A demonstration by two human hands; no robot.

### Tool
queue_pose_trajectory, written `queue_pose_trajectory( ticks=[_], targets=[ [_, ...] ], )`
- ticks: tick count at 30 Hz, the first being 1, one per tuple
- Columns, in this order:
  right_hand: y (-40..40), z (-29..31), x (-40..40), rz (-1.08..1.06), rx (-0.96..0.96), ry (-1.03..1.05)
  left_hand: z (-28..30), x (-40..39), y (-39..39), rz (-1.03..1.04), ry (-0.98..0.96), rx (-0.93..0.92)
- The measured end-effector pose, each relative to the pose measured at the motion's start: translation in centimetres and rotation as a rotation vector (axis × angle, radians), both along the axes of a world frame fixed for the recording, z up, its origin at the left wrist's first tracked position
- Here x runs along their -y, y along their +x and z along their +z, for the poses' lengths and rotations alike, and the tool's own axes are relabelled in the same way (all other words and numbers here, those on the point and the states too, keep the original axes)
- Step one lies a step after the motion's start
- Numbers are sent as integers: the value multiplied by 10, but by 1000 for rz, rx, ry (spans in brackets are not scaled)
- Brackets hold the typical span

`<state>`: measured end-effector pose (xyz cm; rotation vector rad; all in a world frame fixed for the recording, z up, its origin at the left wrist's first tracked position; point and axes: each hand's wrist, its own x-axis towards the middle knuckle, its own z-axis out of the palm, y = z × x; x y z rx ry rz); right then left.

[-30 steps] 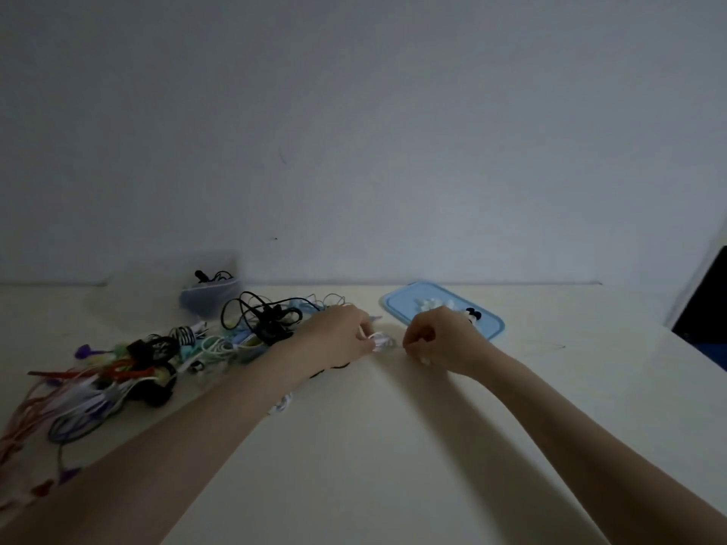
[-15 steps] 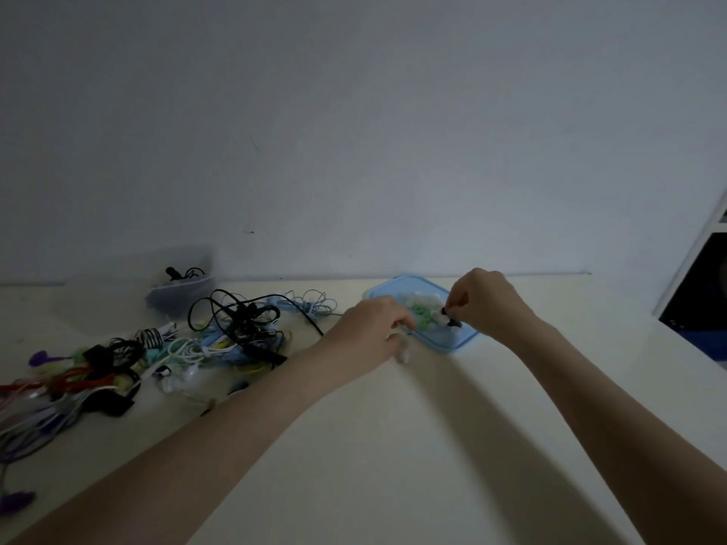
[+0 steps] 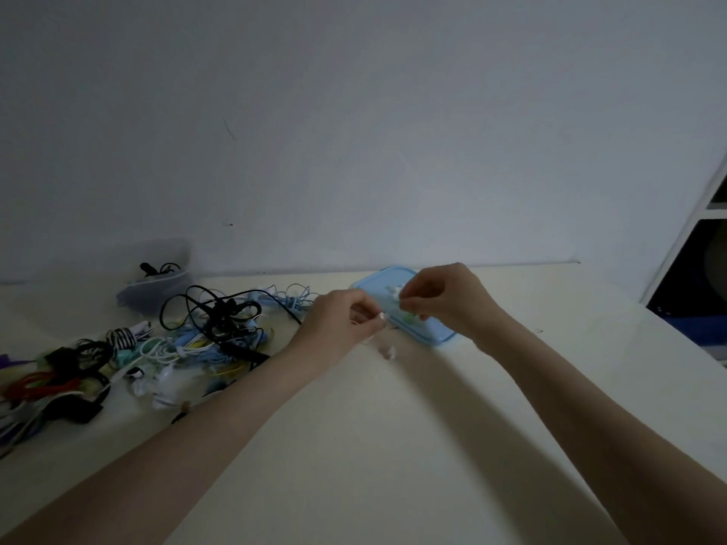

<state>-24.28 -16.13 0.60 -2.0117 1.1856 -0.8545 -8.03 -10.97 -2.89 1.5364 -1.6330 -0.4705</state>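
- A tangle of cables point(image 3: 189, 340) is spread over the left of the table point(image 3: 393, 446), and a clear tub point(image 3: 157, 285) is set behind it by the wall.
- The left hand point(image 3: 338, 324) is held at the far centre. Its thumb and fingertips are pinched on a thin white earphone point(image 3: 389, 351), whose bud is hung just below the hand.
- A blue lid point(image 3: 440, 334) is laid flat just to the right.
- The right hand point(image 3: 448, 300) is held over the lid, its fingertips pinched together on a small piece point(image 3: 400, 304) too small to be made out.

Tangled cables point(image 3: 215, 323), clear tub point(image 3: 159, 287)
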Motion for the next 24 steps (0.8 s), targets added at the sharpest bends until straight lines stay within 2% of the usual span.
queue_pose_trajectory(
  ticks=[2, 3, 6, 11, 24],
  targets=[
    [9, -7, -8, 34, 344, 204, -3, -2, 5, 28, -33, -69],
    [13, -13, -11, 40, 455, 269, -6, -2, 7, 51, -57, -99],
    [19, -28, -14, 51, 598, 339, -12, 1, 8, 118, -135, -164],
    [23, -38, -12, 68, 639, 332, -15, 3, 10, 91, -181, -230],
    [25, -37, -14, 136, 645, 361, -13, -6, 8, 18, -225, -221]
  ],
)
